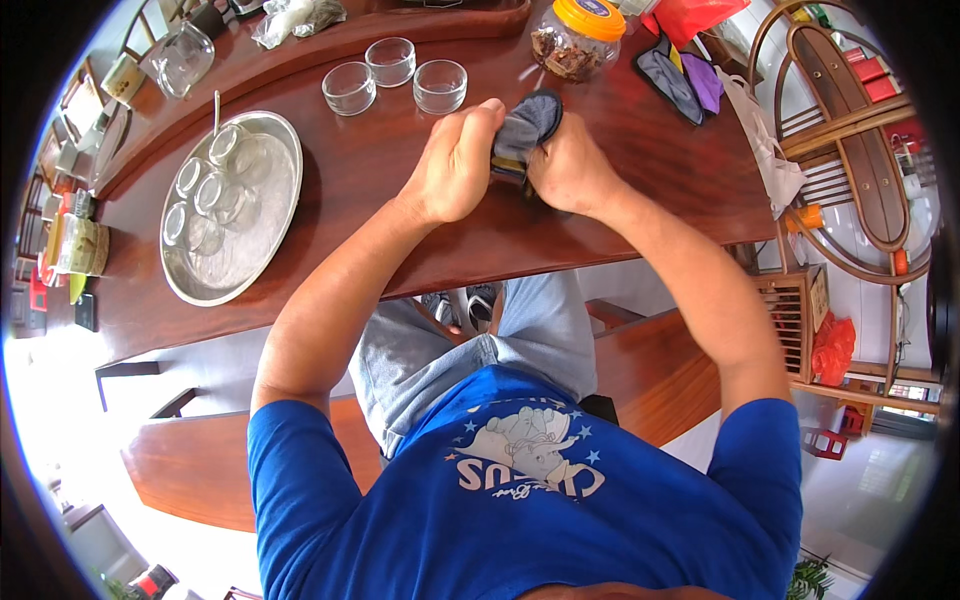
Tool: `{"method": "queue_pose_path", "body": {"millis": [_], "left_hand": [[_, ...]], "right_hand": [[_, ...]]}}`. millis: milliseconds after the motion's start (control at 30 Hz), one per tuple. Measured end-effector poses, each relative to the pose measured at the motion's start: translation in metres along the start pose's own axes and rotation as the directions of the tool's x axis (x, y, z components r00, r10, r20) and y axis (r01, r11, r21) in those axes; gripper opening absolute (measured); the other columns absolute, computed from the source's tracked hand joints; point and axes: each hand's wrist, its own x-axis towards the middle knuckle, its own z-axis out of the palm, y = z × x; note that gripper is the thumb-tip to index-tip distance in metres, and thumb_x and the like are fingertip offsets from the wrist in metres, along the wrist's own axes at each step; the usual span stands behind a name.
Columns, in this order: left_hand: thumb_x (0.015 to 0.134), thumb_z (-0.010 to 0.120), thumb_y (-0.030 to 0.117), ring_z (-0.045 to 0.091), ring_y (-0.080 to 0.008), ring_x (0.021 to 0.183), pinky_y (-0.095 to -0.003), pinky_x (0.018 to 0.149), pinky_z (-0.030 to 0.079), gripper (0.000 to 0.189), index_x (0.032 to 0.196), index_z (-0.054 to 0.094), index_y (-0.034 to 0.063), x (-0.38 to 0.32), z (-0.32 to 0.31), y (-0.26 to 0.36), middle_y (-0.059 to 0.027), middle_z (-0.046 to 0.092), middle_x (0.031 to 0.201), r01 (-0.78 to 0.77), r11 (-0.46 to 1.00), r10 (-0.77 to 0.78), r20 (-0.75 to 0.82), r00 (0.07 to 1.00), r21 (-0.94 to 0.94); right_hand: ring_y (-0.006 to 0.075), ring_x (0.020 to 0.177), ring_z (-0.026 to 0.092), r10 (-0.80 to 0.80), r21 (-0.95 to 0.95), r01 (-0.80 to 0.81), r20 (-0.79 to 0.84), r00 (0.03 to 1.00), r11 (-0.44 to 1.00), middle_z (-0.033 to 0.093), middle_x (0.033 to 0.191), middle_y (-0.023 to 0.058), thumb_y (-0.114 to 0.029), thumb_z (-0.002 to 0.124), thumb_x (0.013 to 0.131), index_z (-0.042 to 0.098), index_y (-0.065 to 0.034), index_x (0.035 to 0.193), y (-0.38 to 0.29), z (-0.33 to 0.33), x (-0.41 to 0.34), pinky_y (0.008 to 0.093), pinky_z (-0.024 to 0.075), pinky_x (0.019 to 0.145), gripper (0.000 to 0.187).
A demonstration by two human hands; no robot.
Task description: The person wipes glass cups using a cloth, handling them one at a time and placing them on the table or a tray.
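Both of my hands grip a grey cloth [525,131] with dark edging and a bit of yellow, held over the dark wooden table [360,172]. My left hand [454,165] presses on its left side, and my right hand [570,169] is closed around its right side. Whether a cup is wrapped inside the cloth is hidden. Three clear glass cups stand just beyond my left hand: a left one [349,88], a back one [390,62] and a right one [440,87]. A round metal tray [262,247] at the left bears several small glass cups [217,193].
A clear jar with an orange lid [577,37] stands beyond my right hand. Grey and purple cloths [679,79] lie at the right, near a beige cloth bag [765,142]. A glass pitcher [184,60] stands at the back left. A wooden bench [187,465] is below me.
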Motion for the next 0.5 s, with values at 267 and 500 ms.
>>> {"method": "queue_pose_path", "body": {"millis": [267,500], "left_hand": [[0.099,0.05,0.028,0.066,-0.0376,0.076,-0.0429,0.072,0.052,0.036,0.111,0.058,-0.0044,-0.003,-0.009,0.0,-0.0195,0.067,0.084,-0.603,0.736,0.618,0.058,0.784,0.309],[0.102,0.038,0.06,0.065,-0.0177,0.074,-0.0336,0.057,0.051,0.063,0.117,0.063,0.0043,-0.003,0.004,0.008,-0.0086,0.067,0.089,0.436,0.856,-0.384,0.225,0.896,-0.276]], "right_hand": [[0.0119,0.094,0.064,0.234,0.874,-0.266,0.182,0.955,0.407,0.067,0.105,0.0023,-0.021,0.056,0.102,0.066,-0.0068,0.112,-0.033,0.024,-0.023,0.0327,0.054,0.081,0.02],[0.0273,0.058,0.065,-0.586,-0.675,0.475,0.078,0.807,0.564,0.064,0.063,0.0107,-0.022,0.062,0.074,0.062,-0.0051,0.068,-0.016,-0.021,-0.012,0.0414,0.0496,0.051,0.018]]}}
